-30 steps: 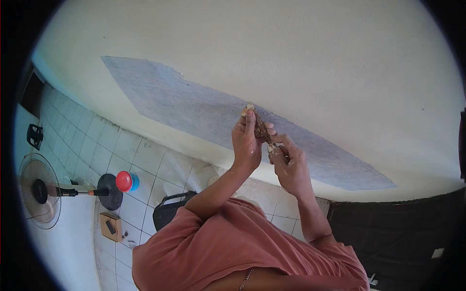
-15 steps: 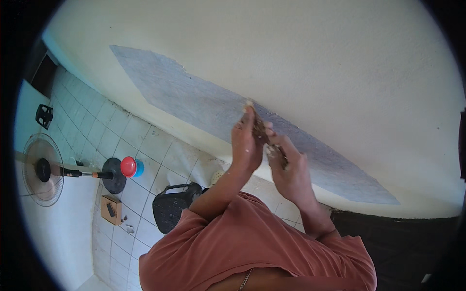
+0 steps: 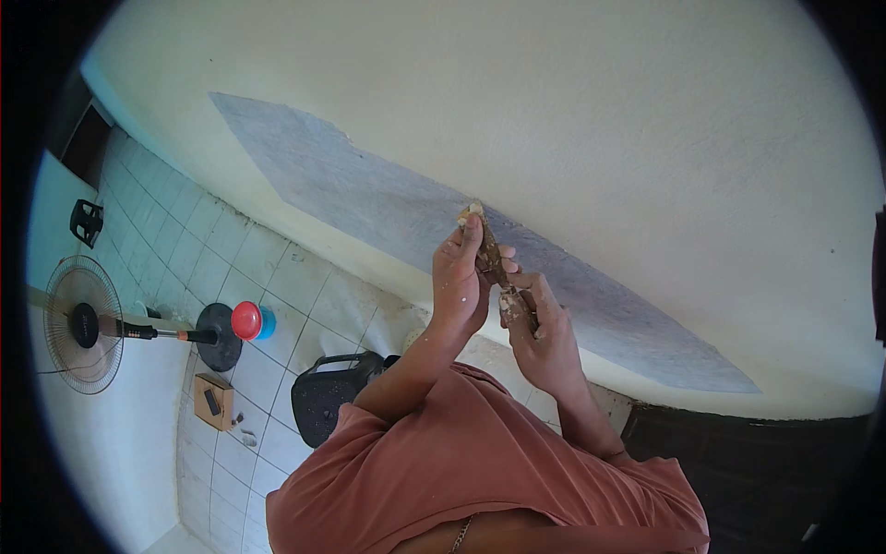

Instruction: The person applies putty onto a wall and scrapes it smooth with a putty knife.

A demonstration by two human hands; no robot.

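Note:
In front of the wall, my left hand grips a long, rough brown piece with its thumb along the upper end. Pale, crumbly material sits at its tip, and its exact kind is unclear. My right hand is closed just below, its fingers round a brown, pale-flecked lower piece. Whether both hands hold one continuous thing or two touching pieces cannot be made out. White specks dot my left wrist. Behind the hands, a long grey-blue patch runs slantwise across the cream wall.
A standing fan with a round black base is at the left, beside a red-and-blue tub. A cardboard box lies on the tiled floor, a black speaker-like case nearer me. A black stool stands far left; a dark surface is at right.
My hands have shifted slightly; the right has come down and a little left, and the blur on it is gone. Both keep their hold on the brown material.

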